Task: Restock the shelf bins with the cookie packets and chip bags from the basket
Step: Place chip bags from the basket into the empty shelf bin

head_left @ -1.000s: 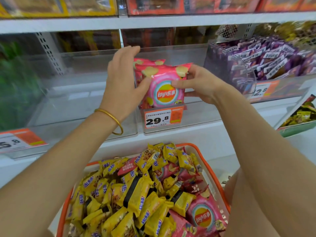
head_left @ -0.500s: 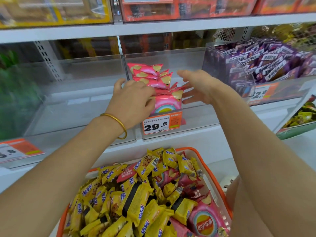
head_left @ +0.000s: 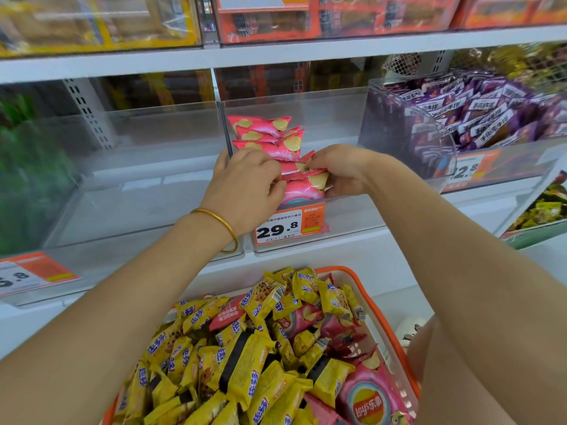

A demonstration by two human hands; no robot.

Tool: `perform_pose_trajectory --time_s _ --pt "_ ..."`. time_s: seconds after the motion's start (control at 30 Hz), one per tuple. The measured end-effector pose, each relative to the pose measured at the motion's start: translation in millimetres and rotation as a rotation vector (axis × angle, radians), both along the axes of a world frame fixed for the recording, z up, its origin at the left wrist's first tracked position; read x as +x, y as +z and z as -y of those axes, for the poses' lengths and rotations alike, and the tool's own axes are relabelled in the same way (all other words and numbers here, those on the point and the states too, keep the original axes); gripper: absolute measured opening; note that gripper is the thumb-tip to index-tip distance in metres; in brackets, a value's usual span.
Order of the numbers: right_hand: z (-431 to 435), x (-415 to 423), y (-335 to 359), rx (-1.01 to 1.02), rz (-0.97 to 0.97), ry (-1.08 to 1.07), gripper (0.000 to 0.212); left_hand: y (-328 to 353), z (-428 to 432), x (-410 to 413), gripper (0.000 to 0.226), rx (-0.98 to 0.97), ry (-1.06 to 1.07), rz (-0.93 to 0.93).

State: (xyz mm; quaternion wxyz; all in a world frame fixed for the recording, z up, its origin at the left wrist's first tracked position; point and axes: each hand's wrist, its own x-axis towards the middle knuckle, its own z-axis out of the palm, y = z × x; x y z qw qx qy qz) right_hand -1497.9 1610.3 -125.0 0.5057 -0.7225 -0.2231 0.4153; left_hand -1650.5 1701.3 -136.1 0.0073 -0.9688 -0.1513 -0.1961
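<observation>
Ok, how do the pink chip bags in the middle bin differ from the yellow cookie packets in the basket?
The pink chip bags stand on edge in a row; the yellow cookie packets lie jumbled in a heap. The chip bags look wider, the cookie packets slimmer. Both are sealed, printed snack packs.

Both hands reached into a clear shelf bin (head_left: 337, 118): the left hand (head_left: 248, 185) and right hand (head_left: 343, 173) gripped a row of upright pink chip bags (head_left: 267, 133). Below sat an orange basket (head_left: 368, 302) heaped with yellow cookie packets (head_left: 245, 363)
</observation>
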Motion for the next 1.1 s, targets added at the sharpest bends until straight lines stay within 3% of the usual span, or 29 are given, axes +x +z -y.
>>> perform_pose_trajectory --time_s 0.27,0.43,0.6,0.7,0.9,1.0,1.1 --pt "-5.7 -3.5 -2.6 -0.124 0.308 -0.007 0.025 -3.4 -5.4 2.1 0.032 0.069 0.034 -0.03" --pt "4.9 -6.6 1.5 -0.19 0.654 -0.102 0.049 -6.4 1.5 -21.6 0.039 0.042 -0.033 0.242" --pt "44.0 -47.5 10.1 0.112 1.027 -0.314 0.023 -16.6 23.6 -64.3 0.025 -0.022 -0.061 0.389" --pt "64.7 -88.9 -4.7 0.257 1.031 -0.189 0.017 -39.5 31.6 -94.7 0.025 -0.081 -0.075 0.306" --pt "54.5 -104.9 -95.0 -0.208 0.953 0.434 0.025 -89.7 30.2 -142.7 0.028 -0.171 -0.053 0.004" --pt "40.4 -108.0 -126.8 -0.381 0.983 0.529 0.027 -103.0 25.1 -149.9 0.032 -0.215 -0.007 -0.046" --pt "25.4 -118.5 -143.4 -0.446 0.956 0.398 0.04 -113.8 18.6 -152.6 0.035 -0.272 0.035 -0.041"
